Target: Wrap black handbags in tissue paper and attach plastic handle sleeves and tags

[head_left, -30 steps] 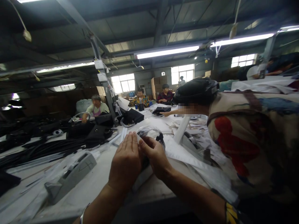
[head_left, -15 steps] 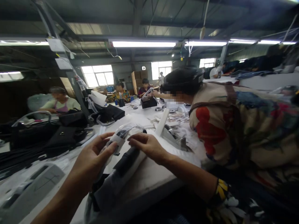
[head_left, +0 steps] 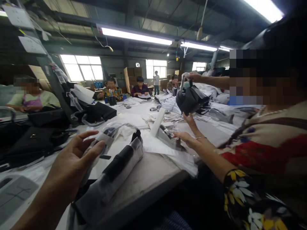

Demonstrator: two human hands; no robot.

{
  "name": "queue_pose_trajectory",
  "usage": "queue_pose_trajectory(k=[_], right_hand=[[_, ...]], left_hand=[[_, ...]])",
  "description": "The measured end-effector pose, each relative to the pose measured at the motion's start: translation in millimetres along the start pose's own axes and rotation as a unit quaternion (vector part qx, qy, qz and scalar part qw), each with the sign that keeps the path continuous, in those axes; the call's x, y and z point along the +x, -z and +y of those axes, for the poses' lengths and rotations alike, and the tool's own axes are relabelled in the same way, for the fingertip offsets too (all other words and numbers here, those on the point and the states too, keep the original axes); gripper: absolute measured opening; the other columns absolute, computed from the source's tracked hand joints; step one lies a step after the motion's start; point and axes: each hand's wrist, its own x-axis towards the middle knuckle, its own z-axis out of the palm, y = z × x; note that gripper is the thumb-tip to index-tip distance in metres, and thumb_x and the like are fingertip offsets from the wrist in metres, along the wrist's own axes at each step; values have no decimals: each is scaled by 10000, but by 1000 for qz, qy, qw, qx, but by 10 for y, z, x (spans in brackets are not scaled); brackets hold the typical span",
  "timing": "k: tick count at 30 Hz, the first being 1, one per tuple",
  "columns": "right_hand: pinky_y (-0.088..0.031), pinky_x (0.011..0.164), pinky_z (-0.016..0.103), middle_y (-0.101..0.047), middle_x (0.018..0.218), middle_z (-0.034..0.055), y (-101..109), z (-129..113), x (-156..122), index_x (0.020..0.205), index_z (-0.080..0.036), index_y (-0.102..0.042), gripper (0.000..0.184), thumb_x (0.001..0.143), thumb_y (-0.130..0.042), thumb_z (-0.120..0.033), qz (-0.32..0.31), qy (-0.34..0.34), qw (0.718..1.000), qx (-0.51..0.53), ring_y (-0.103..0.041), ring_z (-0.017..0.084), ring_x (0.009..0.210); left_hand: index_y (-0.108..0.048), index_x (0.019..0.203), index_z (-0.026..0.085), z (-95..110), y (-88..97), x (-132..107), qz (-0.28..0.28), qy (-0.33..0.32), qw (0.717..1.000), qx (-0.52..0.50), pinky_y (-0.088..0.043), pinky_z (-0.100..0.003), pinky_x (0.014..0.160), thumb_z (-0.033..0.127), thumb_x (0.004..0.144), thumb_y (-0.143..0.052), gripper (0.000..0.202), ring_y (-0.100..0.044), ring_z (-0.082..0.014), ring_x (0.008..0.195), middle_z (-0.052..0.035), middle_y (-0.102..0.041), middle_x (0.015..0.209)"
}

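Observation:
My left hand (head_left: 72, 156) is curled around a crumpled clear plastic bag (head_left: 112, 129) with a white slip, pinching it between thumb and fingers. Below it a black strap in a grey plastic sleeve (head_left: 115, 172) lies on the white table (head_left: 153, 172), touched by neither hand. My right hand (head_left: 182, 136), on the arm with a floral sleeve, reaches far forward. Its fingers are stretched out at a grey tape dispenser (head_left: 168, 134), and I see nothing in them.
A co-worker close on my right lifts a black bag (head_left: 192, 99) over the table, one hand (head_left: 190, 119) under it. Black bags (head_left: 35, 140) lie at the left and a second dispenser (head_left: 14, 195) near the front left. Several people sit at the far end.
My right hand let go of the plastic bag and moved forward to the tape dispenser. My left hand kept the bag. The view swung right, and the co-worker raised the black bag.

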Motion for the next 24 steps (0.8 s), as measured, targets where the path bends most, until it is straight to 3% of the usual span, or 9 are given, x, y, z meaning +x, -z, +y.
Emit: queue_pose_trajectory(k=[3, 7, 10, 14, 19, 24], right_hand=[[-473, 919, 463, -743, 1002, 188, 32, 13, 51, 737, -122, -784, 455, 711, -740, -575, -54, -51, 993, 90, -651, 345, 1051], [-509, 946, 364, -709, 1156, 178, 126, 44, -12, 794, -114, -766, 533, 749, -693, -640, -50, -84, 977, 187, -630, 272, 1139], [-571, 834, 317, -744, 1008, 159, 158, 148, -193, 809, -106, -762, 505, 756, -727, -607, -47, -123, 966, 223, -702, 213, 899], [-581, 632, 253, -719, 692, 90, 120, 343, -405, 767, -97, -744, 357, 699, -846, -433, -27, -169, 957, 233, -646, 133, 582], [-552, 521, 233, -694, 623, 74, 40, 476, -444, 708, -110, -711, 299, 684, -865, -364, -19, -188, 952, 240, -616, 120, 503], [-494, 476, 205, -650, 577, 38, 50, 468, -540, 631, -118, -670, 346, 654, -871, -398, 1, -168, 956, 240, -563, 94, 471]], left_hand=[[-606, 1225, 277, -17, 20, 24, 3, 6, 1000, 0, -530, -203, 649, 559, 640, -843, 692, -687, -197, 873, -50, -728, 1100], [-619, 1214, 304, -47, 47, 42, 14, 2, 1000, 1, -539, -188, 646, 582, 588, -863, 727, -688, -197, 906, -42, -704, 1163], [-636, 1183, 315, -41, 41, 31, 20, 4, 1000, -7, -530, -160, 614, 583, 548, -881, 731, -683, -168, 851, -22, -705, 1132], [-655, 1159, 297, 1, -1, 9, 33, 3, 999, -12, -503, -135, 548, 574, 494, -906, 762, -659, -134, 738, -8, -720, 1011], [-675, 1134, 295, 24, -28, 6, 47, 1, 999, -15, -489, -126, 525, 565, 475, -912, 750, -660, -128, 717, 10, -729, 966], [-661, 1173, 287, 5, -16, 18, 39, 6, 999, -19, -526, -166, 612, 553, 537, -894, 727, -679, -159, 811, -5, -734, 1022]])
